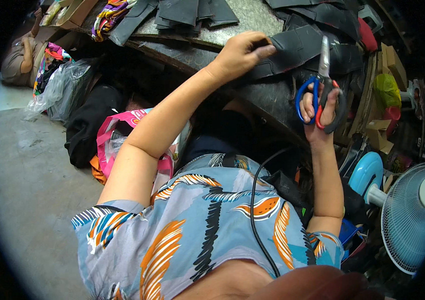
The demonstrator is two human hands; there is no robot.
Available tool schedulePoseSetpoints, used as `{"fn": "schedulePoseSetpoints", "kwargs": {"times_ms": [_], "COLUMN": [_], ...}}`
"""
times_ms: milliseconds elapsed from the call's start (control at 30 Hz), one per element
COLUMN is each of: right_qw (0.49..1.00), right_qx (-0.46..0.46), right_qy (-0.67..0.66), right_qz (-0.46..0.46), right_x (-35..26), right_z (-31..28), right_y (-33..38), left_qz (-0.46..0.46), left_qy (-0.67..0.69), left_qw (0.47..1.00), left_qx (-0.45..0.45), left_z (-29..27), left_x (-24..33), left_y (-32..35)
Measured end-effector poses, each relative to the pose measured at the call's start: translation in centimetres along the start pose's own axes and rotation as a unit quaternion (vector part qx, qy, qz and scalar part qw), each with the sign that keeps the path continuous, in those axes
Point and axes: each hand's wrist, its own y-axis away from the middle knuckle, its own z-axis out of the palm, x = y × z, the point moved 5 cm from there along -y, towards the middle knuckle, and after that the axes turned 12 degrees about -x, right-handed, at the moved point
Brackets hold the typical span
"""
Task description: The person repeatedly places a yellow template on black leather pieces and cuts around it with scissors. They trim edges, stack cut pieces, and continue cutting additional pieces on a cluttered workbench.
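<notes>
My right hand grips a pair of scissors, its fingers in the blue loop and the thumb side by the black-and-red loop. The silver blades point away from me and look closed together. To the left, my left hand is closed, fingers curled in and thumb pointing right. It overlaps the edge of a black leather-like piece on the bench; whatever its fingers hold is hidden. More black pieces lie heaped behind it.
A stack of black cut pieces lies on the worn bench. Boxes and a white fan stand at right. Bags lie on the left floor. Another person is at far left. A black cord crosses my shirt.
</notes>
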Motion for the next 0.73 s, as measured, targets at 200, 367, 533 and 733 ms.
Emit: {"fn": "schedulePoseSetpoints", "kwargs": {"times_ms": [200, 367, 533, 733], "right_qw": [0.990, 0.990, 0.990, 0.992], "right_qx": [-0.014, 0.039, 0.025, 0.032], "right_qy": [0.096, 0.102, 0.108, 0.110], "right_qz": [-0.105, -0.087, -0.082, -0.053], "right_x": [1.1, 1.3, 1.3, 2.0], "right_z": [-0.7, -1.4, -1.1, -1.7], "right_y": [0.4, 0.7, 0.7, 0.7], "left_qz": [-0.095, 0.005, -0.216, -0.299], "left_qy": [-0.293, -0.361, -0.459, -0.520], "left_qw": [0.946, 0.915, 0.799, 0.775], "left_qx": [-0.103, 0.179, 0.324, 0.197], "left_z": [1.2, -5.3, -13.5, -17.5], "left_x": [1.4, 5.3, 2.6, -4.3], "left_y": [-2.2, -2.9, -3.6, -4.5]}}
